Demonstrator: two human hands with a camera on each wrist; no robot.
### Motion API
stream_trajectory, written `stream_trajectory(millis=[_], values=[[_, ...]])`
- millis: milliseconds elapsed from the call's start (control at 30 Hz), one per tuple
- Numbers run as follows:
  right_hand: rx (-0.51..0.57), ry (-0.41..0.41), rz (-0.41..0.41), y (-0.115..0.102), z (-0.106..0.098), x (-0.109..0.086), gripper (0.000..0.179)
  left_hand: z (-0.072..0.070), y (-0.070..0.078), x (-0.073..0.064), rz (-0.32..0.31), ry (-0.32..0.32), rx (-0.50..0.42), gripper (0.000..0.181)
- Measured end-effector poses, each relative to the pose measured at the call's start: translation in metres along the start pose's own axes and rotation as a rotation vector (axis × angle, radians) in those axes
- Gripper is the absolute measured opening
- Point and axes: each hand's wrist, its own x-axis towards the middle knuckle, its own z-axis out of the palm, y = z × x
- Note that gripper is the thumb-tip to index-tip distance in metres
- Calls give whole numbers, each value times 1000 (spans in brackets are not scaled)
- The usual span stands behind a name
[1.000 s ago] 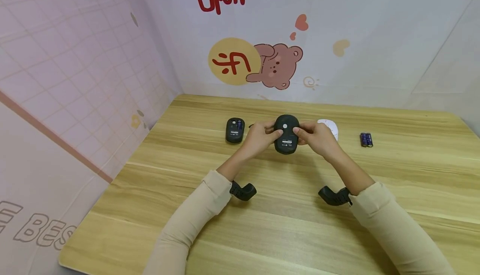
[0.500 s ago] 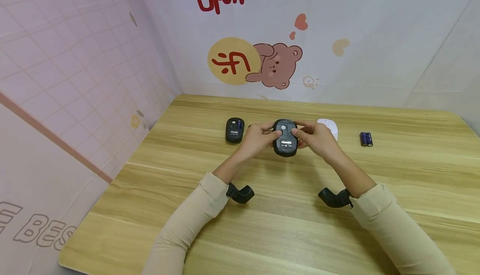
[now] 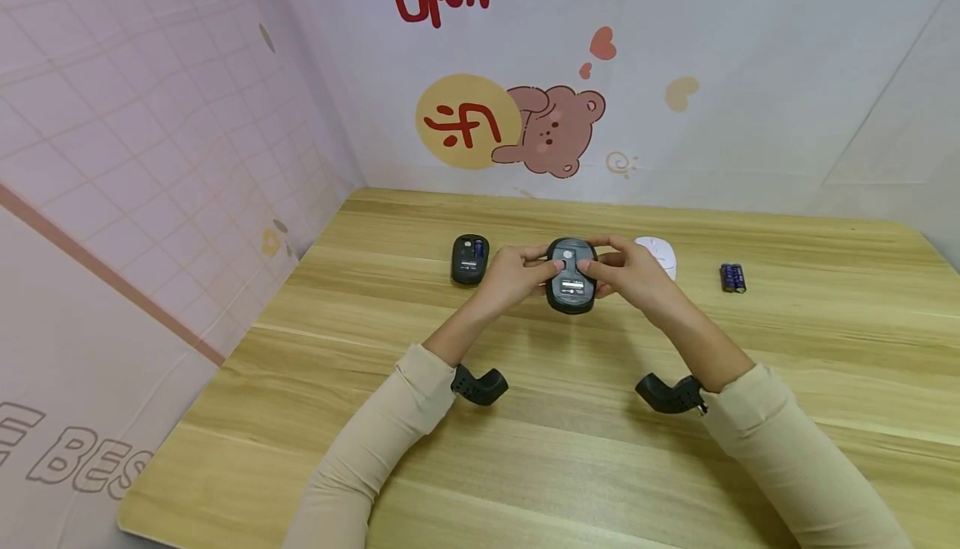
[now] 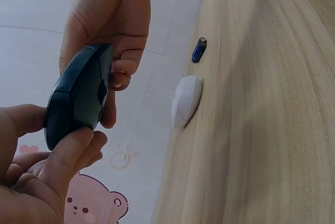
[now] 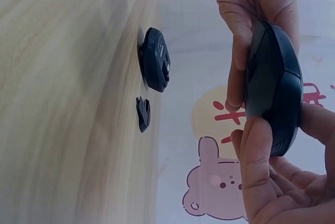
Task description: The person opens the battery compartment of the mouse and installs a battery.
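A black computer mouse (image 3: 572, 295) is held above the table, its underside with a white label facing up. My left hand (image 3: 512, 278) grips its left side, thumb on the underside and fingers beneath. On the opposite side my right hand (image 3: 636, 272) holds it, thumb pressing near the middle of the underside. The left wrist view shows the held mouse (image 4: 78, 96) edge-on between both hands. Behind my left hand, another black mouse (image 3: 470, 262) lies upside down with a blue battery in its open compartment. A small black cover (image 5: 143, 113) lies near it in the right wrist view.
A white mouse (image 3: 657, 254) sits behind my right hand, partly hidden by it. Two blue batteries (image 3: 732, 277) lie side by side farther right. The wooden table (image 3: 570, 457) ends at a printed cloth backdrop (image 3: 780, 99). Black wrist mounts (image 3: 480, 386) hang below both forearms.
The held mouse has tilted so its underside faces upward more, and it sits slightly lower. My right thumb has slid a little inward across the underside. Both hands keep their hold.
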Motion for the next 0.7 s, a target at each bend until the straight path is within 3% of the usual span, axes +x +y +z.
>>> stream_trajectory(millis=[700], values=[[69, 39, -41, -1, 2, 2, 41, -1, 4, 1, -1, -8, 27, 46]])
